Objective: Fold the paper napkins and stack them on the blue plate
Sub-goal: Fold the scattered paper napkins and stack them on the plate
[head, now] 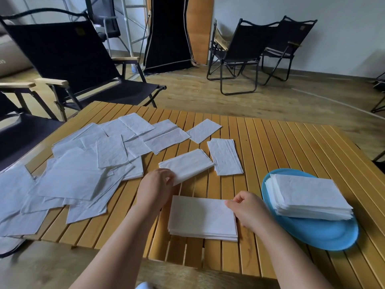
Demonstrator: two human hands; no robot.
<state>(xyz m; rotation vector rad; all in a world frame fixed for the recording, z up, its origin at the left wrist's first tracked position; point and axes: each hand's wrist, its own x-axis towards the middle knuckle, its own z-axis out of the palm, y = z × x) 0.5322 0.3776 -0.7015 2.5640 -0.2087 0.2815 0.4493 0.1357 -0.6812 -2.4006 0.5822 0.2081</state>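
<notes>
While our left hand [156,184] pinched the near corner of a folded napkin [186,165] lying just beyond it on the slatted wooden tabletop [291,142], our right hand [246,207] pinched the far right corner of the small stack of folded napkins [203,219] in front of us, thumb and fingers curled on the top sheets. Both hands were thus narrow and holding paper. The blue plate [325,236] sat to the right of that stack, close but apart from it, and already bore a thick pile of folded napkins [308,198]. Another short stack [226,156] lay farther out, just beside the napkin in our left hand, and a loose heap of unfolded napkins [79,170] spread over the left half of the tabletop, some hanging past its edge.

We judged the paper to be very light, soft and limp, easy to crease or tear and apt to slide sheet over sheet. A single napkin would sag if lifted by one corner, so we thought a stack better taken by two opposite edges, pressed lightly together to keep the layers aligned on the way to the plate. Black folding chairs [68,59] stood behind on the wooden floor.
</notes>
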